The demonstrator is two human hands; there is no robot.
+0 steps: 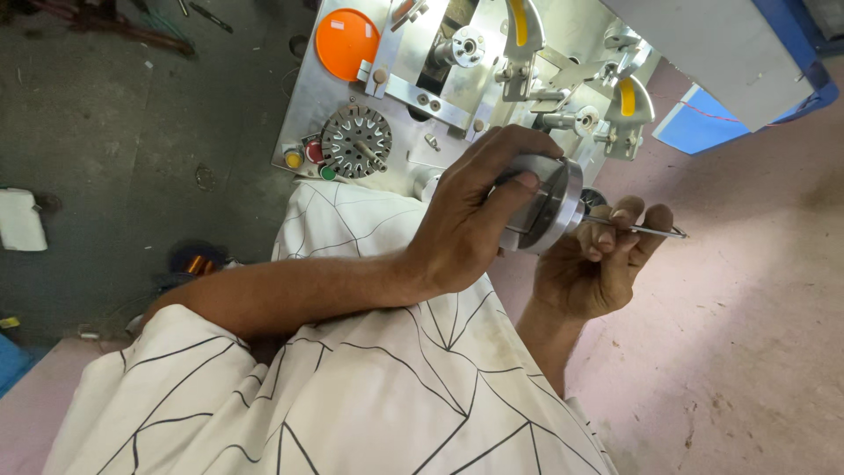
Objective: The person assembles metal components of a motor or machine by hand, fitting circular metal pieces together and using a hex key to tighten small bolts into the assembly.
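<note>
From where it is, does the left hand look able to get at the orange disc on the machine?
Probably not right away: the left hand is wrapped around the metal cylinder. The way to the orange disc looks open otherwise.

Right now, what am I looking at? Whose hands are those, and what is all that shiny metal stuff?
The camera sits on a person's head and looks down at their own arms. The left hand grips a round silver metal part. The right hand holds a thin metal rod beside it. Behind the hands stands a shiny metal machine with an orange disc, a toothed metal ring and small coloured buttons. The white cloth with black lines covers the person's lap.
</note>
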